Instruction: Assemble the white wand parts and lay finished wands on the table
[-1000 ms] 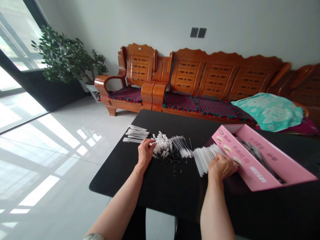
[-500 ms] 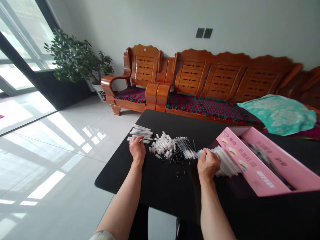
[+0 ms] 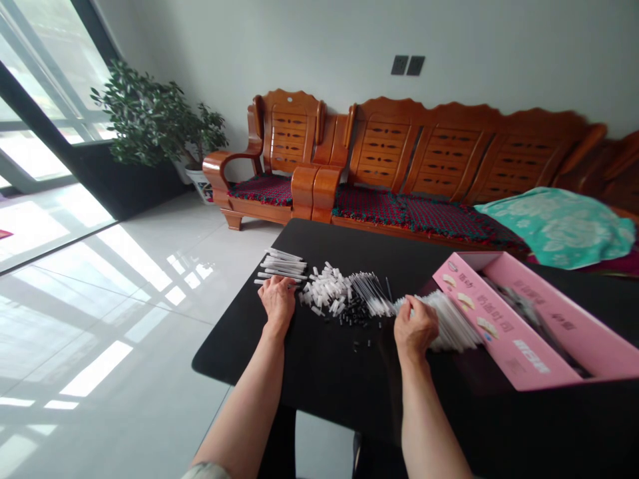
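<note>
My left hand (image 3: 277, 301) is at the left side of the black table, its fingers bent over the nearest slim white pen-like tube (image 3: 259, 281). Beyond it lies a row of similar white tubes (image 3: 282, 264). Just right of that hand is a heap of short white caps (image 3: 327, 287). My right hand (image 3: 415, 326) is closed in a pinch beside a pile of long white tubes (image 3: 453, 324); whatever its fingertips hold is hidden. Between the hands lie thin grey refills (image 3: 369, 293) and small black plugs (image 3: 354, 311).
A pink open box (image 3: 499, 326) with dark contents stands on the right of the black table (image 3: 329, 386). Behind are a wooden sofa (image 3: 384, 143), a teal patterned cloth (image 3: 559, 226) and a wooden armchair (image 3: 289, 126). A potted plant (image 3: 150, 120) stands near the glass door.
My left hand has shifted slightly right, and its fingers have come lower over the nearest white tube. My right hand stays nearly in place, still pinched.
</note>
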`<state>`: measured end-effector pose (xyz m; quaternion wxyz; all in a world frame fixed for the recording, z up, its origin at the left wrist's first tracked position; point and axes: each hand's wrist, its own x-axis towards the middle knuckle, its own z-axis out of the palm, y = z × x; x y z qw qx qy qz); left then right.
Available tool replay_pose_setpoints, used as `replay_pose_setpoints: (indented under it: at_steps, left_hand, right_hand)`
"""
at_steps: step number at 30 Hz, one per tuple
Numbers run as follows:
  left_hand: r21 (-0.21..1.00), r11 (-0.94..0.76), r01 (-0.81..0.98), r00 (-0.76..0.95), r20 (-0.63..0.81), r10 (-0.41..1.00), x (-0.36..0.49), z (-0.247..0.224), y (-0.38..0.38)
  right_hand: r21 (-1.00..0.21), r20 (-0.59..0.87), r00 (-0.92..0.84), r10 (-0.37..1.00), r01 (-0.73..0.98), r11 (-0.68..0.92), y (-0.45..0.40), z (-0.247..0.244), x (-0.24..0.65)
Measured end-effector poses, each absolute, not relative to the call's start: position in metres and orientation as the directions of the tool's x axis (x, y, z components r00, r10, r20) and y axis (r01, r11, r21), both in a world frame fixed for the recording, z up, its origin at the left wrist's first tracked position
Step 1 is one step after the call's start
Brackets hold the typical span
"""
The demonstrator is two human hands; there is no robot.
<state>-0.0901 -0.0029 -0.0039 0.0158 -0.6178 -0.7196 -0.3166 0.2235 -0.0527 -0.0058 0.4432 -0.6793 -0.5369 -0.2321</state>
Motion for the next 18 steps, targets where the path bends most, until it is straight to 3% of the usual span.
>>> replay_pose_setpoints:
  at_steps: [7, 13, 18]
  left_hand:
    - [0.454, -0.071, 0.888, -0.192, 0.507, 0.841, -0.083, 0.002, -0.003]
    - [0.406, -0.474, 0.781, 0.113, 0.655, 0.747, -0.043, 0.018, -0.021]
    - [0.371, -0.619, 0.692, 0.286, 0.647, 0.707, -0.021, 0.022, -0.029]
  right_hand:
    - [-0.380, 0.786, 0.310, 0.534, 0.925, 0.022, -0.055, 0.000, 0.214]
    - [-0.379, 0.762, 0.024, 0.647, 0.826, 0.417, -0.056, 0.013, 0.173]
    - [-0.382, 0.682, -0.170, 0.711, 0.746, 0.545, -0.053, 0.014, 0.153]
